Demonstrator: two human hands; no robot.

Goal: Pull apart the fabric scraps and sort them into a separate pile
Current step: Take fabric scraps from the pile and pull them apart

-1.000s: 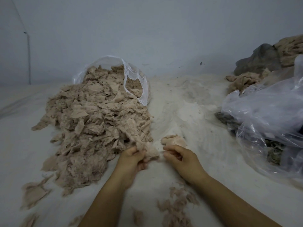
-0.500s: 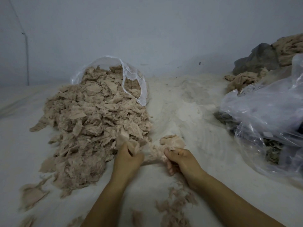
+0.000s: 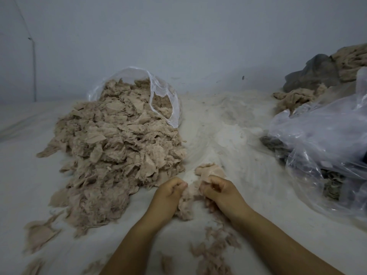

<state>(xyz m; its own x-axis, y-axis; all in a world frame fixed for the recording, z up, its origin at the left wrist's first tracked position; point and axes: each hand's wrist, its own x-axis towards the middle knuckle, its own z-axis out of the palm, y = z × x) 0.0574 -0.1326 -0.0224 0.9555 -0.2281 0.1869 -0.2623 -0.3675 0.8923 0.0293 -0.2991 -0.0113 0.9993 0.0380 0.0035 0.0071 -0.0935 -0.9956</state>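
Hands meet at the near edge of the big heap of fabric scraps (image 3: pixel 115 155): the left hand (image 3: pixel 168 193) and right hand (image 3: pixel 220 190) each have fingers curled tight on one small beige clump (image 3: pixel 188 197), held just above the white sheet (image 3: pixel 248 175). To do this well, I'd say pinch close to where the layers cling, tug outward evenly, and drop the freed pieces onto the loose pile (image 3: pixel 214 249) nearest the person, kept well apart from the heap spilling out of its clear bag (image 3: pixel 164 96).
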